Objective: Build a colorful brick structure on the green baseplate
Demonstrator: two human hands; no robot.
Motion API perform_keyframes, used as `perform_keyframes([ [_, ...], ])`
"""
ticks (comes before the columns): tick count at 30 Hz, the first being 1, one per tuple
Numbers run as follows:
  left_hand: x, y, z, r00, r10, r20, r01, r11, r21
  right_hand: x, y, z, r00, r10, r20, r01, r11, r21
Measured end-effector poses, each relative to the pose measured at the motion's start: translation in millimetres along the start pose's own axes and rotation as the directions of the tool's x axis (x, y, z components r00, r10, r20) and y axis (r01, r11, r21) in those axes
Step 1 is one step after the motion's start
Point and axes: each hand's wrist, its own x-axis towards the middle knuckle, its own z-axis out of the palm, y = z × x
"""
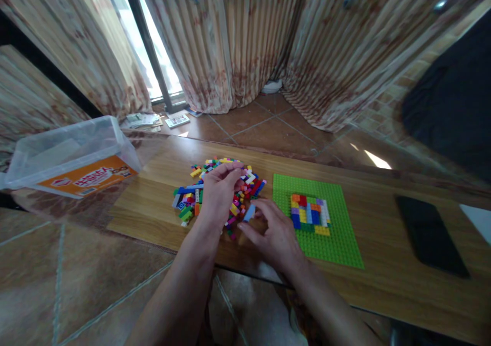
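At the far left stands a clear plastic bin with an orange label, beyond the bare wood of the bench. Next comes a loose pile of toy bricks in many colours, heaped on the bench. The person's left hand hangs over it, its fingers curled in, thumb close to the index finger; whether they pinch a brick cannot be told. A careless sweep of that wrist could scatter small pieces, and some lie near the front edge, where a nudge might send them to the floor.

Just right of the pile, the right hand has its thumb and index finger set narrowly about a light blue brick, which appears to be held near the fingertips. So slight a hold could let the brick twist or drop back among the others.

Further right, a green baseplate lies flat, bearing a patch of joined bricks. The right forearm passes close to its near corner; a bump there could slide the plate, and pressing a misaligned brick could loosen its neighbours. Beyond lies a dark flat device, well apart.
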Motion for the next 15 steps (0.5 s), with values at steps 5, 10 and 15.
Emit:
perform_keyframes([
  [5, 0, -1, 3, 1.000, 0.008, 0.030, -0.008, 1.000, -0.003, 2, -5, -26, 0.972, 0.228, -0.054, -0.195, 0.915, 0.354],
  [10, -2, -3, 5, 0.999, -0.012, 0.035, 0.012, 1.000, -0.004, -4, 15, -65, 0.930, 0.310, -0.199, -0.240, 0.919, 0.313],
  [15, 0, -9, 8, 0.998, -0.023, 0.054, 0.022, 1.000, 0.013, -24, 40, -107, 0.903, 0.397, -0.165, -0.403, 0.915, -0.006],
])
